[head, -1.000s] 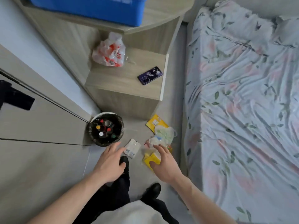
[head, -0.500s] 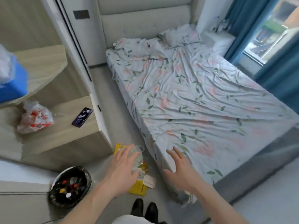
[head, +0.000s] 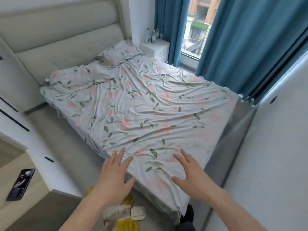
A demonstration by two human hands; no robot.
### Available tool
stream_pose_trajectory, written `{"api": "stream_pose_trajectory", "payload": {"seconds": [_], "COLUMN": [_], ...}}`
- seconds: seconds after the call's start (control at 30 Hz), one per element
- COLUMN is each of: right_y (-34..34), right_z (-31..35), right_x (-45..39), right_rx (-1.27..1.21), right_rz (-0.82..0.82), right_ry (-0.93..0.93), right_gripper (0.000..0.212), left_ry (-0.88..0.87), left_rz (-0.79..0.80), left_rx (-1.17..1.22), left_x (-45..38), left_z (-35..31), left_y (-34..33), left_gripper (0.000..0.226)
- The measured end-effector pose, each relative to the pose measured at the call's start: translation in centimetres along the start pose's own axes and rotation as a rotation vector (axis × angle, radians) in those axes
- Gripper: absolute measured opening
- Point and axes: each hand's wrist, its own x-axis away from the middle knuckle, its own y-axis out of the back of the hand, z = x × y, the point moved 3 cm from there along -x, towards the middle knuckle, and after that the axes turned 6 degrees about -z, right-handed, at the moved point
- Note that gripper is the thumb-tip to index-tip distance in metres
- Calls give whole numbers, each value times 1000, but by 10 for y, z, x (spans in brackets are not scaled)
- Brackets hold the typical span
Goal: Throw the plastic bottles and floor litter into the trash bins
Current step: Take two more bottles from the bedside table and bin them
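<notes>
My left hand [head: 113, 178] and right hand [head: 191, 174] are both stretched forward, palms down, fingers spread and straight, holding nothing, forearms bare.

The bed [head: 141, 110] fills the middle, its headboard [head: 63, 39] at the far left. A nightstand [head: 155, 48] stands far, beside the window [head: 196, 30]. Litter [head: 126, 214] lies on the floor near the bed's near corner. A phone [head: 20, 184] lies on a shelf [head: 33, 189], near left.

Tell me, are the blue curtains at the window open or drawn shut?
Partly open. The curtains hang to either side of a gap where the window shows buildings outside.
</notes>
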Motion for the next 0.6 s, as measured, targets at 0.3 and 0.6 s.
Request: {"api": "stream_pose_trajectory", "payload": {"seconds": [0.3,0.6], "right_y": [77,179], "right_z": [-73,-118], "right_x": [-128,-215], "right_rx": [53,97], "right_rz": [156,193], "right_ry": [155,298], "right_gripper": [78,76], "left_ry": [193,321], "left_rz": [-62,-158], "left_rx": [41,131], "left_x": [-114,-185], "left_z": [-79,-164], "left_y": [-5,14], "left_gripper": [73,70]}}
